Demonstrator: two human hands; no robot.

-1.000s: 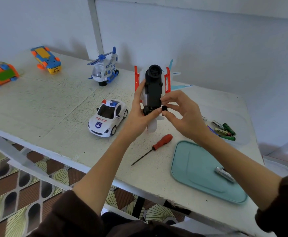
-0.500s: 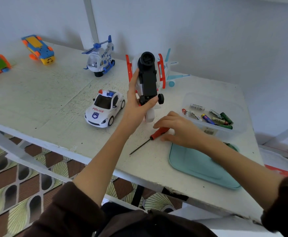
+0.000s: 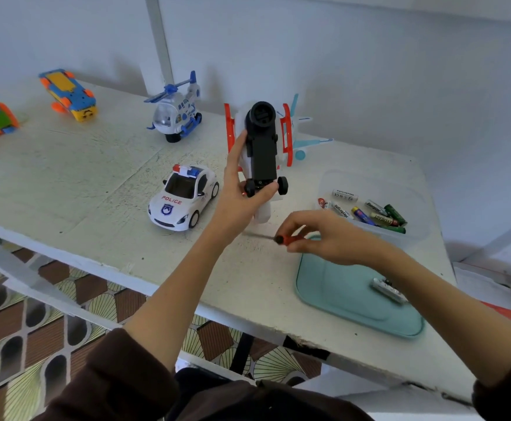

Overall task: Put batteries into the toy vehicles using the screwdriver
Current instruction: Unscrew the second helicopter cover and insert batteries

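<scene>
From the head camera, the big change is in the right hand (image 3: 333, 238). A second ago it was up at the toy, pinching near the little black wheels. Then it dropped to the desk (image 3: 66, 189) and landed on the screwdriver (image 3: 287, 239). Now its grip is clamped on the red handle, and the thin metal tip points left, toward the other arm. The tool looks just lifted off the desk, though I cannot tell for sure.

The left hand (image 3: 242, 189) has not let go. Its grip is wrapped around the toy plane (image 3: 261, 147), held up on end with the black belly facing the camera. That toy sits above and to the left of the right grip, well apart from the tip.

This likely means the screw on the black belly is next. The tip has to swing up and find the small screw hole, which is too small to see here.

The batteries (image 3: 369, 212) wait in a clear tub (image 3: 421, 208) to the right of the right grip. One more battery (image 3: 386, 288) lies on the teal tray (image 3: 339, 293), just below that wrist. A police car (image 3: 184, 197) and a helicopter (image 3: 175, 112) stand off to the left.
</scene>
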